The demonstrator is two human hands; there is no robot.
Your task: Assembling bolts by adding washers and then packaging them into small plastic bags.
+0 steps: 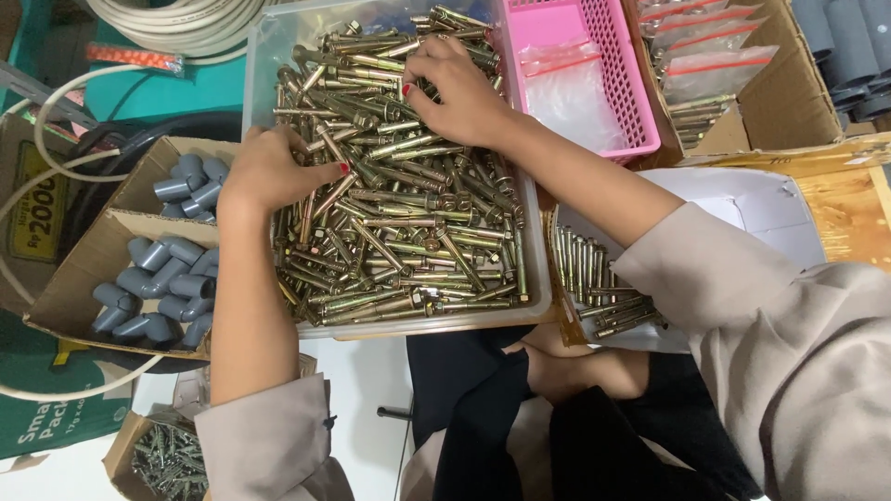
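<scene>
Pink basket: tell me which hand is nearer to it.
Right. The right hand rests on the bolts beside the pink basket; the left hand is at the bin's far side, near the grey fittings.

The fingertips of the left hand (269,172) and right hand (459,97) are hidden among the brass-coloured anchor bolts (399,232), the grey pipes (849,51) are cut by the right edge, and the small screws (172,459) are too small to distinguish.
</scene>
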